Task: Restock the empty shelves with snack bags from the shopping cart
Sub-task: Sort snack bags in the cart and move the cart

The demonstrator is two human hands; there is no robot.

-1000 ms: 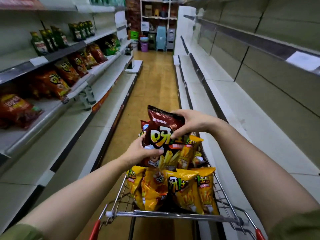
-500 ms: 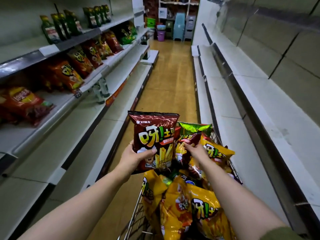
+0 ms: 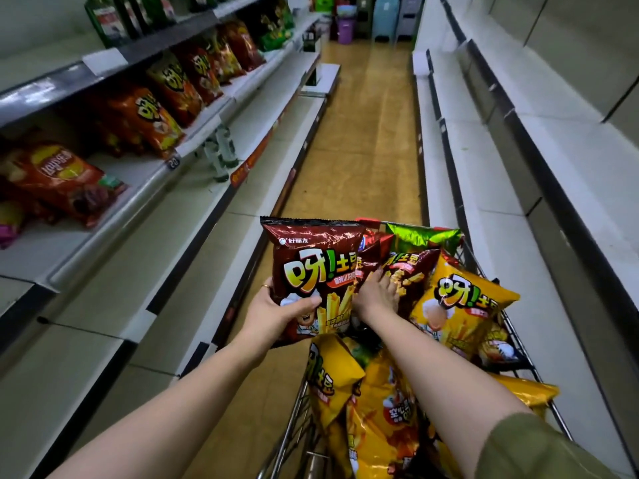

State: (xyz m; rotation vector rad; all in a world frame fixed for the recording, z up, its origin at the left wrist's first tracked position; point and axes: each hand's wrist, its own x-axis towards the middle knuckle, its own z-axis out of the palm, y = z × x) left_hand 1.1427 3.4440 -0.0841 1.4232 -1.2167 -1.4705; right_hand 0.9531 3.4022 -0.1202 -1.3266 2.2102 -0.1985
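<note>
The left hand (image 3: 276,314) has its thumb across the lower front of a dark red snack bag (image 3: 313,271) and its fingers curled behind, closed on it just left of the frame's centre, upright above the front left corner of the shopping cart (image 3: 515,337). The right hand (image 3: 377,293) lies with fingers spread flat on a second dark red bag (image 3: 413,276) in the cart at centre frame; whether those fingers have actually pinched the foil I cannot tell from this angle.

These bags look light, air-puffed and crackly, with slick foil and brittle contents, so I judge a gentle grip at a lower edge or the crimped top seam works better than squeezing the middle. Yellow bags (image 3: 460,305) fill the rest of the cart, lower centre and right.

Against the frame half a second earlier, the held bag sits in much the same place, still upright, while the right hand has flattened onto the bag it was reaching for. The view has tipped slightly lower. The part-stocked shelf (image 3: 166,167) at upper left is the likely destination; the bare shelves (image 3: 518,167) on the right wait too.
</note>
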